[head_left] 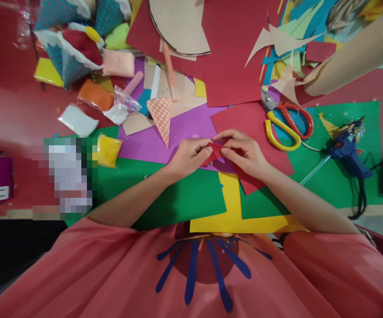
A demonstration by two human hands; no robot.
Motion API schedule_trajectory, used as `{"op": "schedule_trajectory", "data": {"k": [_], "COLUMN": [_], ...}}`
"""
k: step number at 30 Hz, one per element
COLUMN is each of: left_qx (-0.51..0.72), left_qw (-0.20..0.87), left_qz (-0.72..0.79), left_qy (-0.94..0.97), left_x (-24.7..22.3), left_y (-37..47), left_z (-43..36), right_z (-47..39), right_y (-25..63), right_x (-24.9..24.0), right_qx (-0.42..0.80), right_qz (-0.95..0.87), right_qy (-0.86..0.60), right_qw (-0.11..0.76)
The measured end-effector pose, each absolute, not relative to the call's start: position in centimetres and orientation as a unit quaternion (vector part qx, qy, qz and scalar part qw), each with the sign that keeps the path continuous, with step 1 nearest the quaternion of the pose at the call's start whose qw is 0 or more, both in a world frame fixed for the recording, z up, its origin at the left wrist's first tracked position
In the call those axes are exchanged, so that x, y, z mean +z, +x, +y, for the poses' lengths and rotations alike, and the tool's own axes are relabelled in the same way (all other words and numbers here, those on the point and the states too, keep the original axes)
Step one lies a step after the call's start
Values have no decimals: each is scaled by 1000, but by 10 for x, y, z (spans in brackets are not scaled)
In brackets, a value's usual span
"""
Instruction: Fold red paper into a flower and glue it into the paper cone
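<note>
A small piece of red paper [215, 151] is held between both hands over the purple sheet [185, 128]. My left hand [191, 154] pinches its left side between thumb and fingers. On the opposite side, my right hand [244, 152] is closed on the paper with thumb and fingertips. Just left of the hands lies a paper cone [161, 115] with an orange lattice pattern, its tip toward me. Larger red sheets [244, 121] lie under and beyond my right hand. Scissors [289, 126] with red and yellow handles rest to the right.
A blue glue gun [348, 152] lies on the green sheet [320, 194] at the right. Clay packets, including a yellow one [108, 150] and an orange one [95, 95], sit at the left near blue patterned cones [69, 57]. A beige roll [353, 53] and paper scraps occupy the far right.
</note>
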State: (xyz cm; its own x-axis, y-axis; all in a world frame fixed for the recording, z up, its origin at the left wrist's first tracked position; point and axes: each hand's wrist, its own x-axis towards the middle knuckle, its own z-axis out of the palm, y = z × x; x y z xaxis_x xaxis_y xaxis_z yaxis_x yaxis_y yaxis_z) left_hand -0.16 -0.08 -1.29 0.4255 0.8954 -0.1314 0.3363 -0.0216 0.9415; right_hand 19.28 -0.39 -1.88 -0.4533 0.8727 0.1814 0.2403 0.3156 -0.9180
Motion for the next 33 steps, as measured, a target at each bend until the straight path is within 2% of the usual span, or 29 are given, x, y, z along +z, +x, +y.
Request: {"op": "schedule_trajectory", "data": {"k": [7, 33], "left_qx": [301, 288], "left_qw": [530, 469], "left_qz": [450, 443], "left_qy": [653, 707], "left_x": [-14, -14], "left_y": [0, -1], "left_z": [0, 0], "right_z": [-4, -4], "right_y": [194, 195], "right_x": [-19, -20], "right_qx": [436, 428], "right_qz": [-738, -754], "right_qy": [-370, -350], "right_qw": [359, 355]}}
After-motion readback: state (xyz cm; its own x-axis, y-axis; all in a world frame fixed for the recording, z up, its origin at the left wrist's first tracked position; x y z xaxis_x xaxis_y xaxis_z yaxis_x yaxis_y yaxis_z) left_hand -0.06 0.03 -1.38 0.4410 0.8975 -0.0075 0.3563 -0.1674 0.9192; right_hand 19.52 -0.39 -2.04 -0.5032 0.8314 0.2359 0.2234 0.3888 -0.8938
